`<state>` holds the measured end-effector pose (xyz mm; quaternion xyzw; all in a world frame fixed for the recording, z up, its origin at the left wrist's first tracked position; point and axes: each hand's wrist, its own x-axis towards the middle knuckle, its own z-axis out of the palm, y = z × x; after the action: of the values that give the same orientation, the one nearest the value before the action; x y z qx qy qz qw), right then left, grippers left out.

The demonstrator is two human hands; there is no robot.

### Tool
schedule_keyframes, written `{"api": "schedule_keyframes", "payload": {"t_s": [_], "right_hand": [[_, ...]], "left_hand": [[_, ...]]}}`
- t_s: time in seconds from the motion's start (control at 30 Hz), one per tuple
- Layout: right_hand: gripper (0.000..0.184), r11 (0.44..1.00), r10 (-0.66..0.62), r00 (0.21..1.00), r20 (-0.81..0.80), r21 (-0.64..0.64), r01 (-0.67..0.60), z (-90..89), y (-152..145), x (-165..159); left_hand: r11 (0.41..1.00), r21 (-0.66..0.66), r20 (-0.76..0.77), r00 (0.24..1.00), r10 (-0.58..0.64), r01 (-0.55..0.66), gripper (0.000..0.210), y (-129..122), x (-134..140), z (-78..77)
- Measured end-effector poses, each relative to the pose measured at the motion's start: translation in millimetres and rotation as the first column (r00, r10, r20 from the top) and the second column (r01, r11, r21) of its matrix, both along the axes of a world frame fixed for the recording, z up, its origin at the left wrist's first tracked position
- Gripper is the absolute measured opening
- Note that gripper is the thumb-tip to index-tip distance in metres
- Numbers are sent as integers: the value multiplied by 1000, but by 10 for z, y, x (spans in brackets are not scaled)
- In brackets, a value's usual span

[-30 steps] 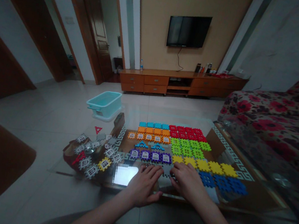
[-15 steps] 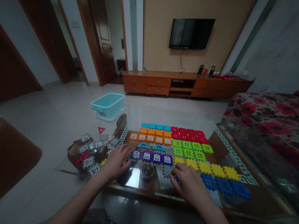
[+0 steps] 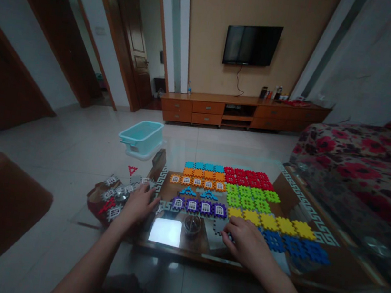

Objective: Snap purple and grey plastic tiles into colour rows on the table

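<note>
My left hand (image 3: 140, 204) reaches over a loose heap of pieces at the table's left end, fingers apart, with nothing visibly gripped. Grey tiles with white window inserts (image 3: 113, 213) lie beside it, along with small red pieces (image 3: 107, 205). My right hand (image 3: 246, 239) is curled at the near side of the table, its fingers closed on the edge of a grey interlocking tile (image 3: 219, 226). Just left of that tile runs a row of purple window tiles (image 3: 205, 208). Yellow tiles (image 3: 267, 222) and blue tiles (image 3: 296, 245) lie to its right.
The glass table (image 3: 200, 248) also carries rows of red tiles (image 3: 249, 177), green tiles (image 3: 244, 202), orange tiles (image 3: 197, 182) and light-blue arches (image 3: 208, 195). A round clear dish (image 3: 192, 225) is near the front edge. A turquoise bin (image 3: 141, 139) stands beyond the table, a flowered sofa (image 3: 352, 157) at right.
My left hand has moved left and slightly away from me, from beside the purple row to the heap of loose pieces. My right hand has stayed almost in place at the grey tile.
</note>
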<state>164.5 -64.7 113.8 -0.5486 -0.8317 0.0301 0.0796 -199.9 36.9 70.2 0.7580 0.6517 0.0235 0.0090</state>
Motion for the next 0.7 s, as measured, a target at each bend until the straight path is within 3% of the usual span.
{"api": "schedule_keyframes", "payload": {"t_s": [0.43,0.57,0.7], "right_hand": [[20,1000,-4,1000,-6,15,5,-30,19,17],[20,1000,2,1000,-20,20,-2,-48,18,13],[18,1000,15,996,-84,23,-13,-52,16,19]], "left_hand": [[999,31,6,1000,-24,23,41,52,18,-92],[988,150,99,994,-44,29,43,51,24,-101],[936,353,343,930,-135,6,42,-7,175,13]]}}
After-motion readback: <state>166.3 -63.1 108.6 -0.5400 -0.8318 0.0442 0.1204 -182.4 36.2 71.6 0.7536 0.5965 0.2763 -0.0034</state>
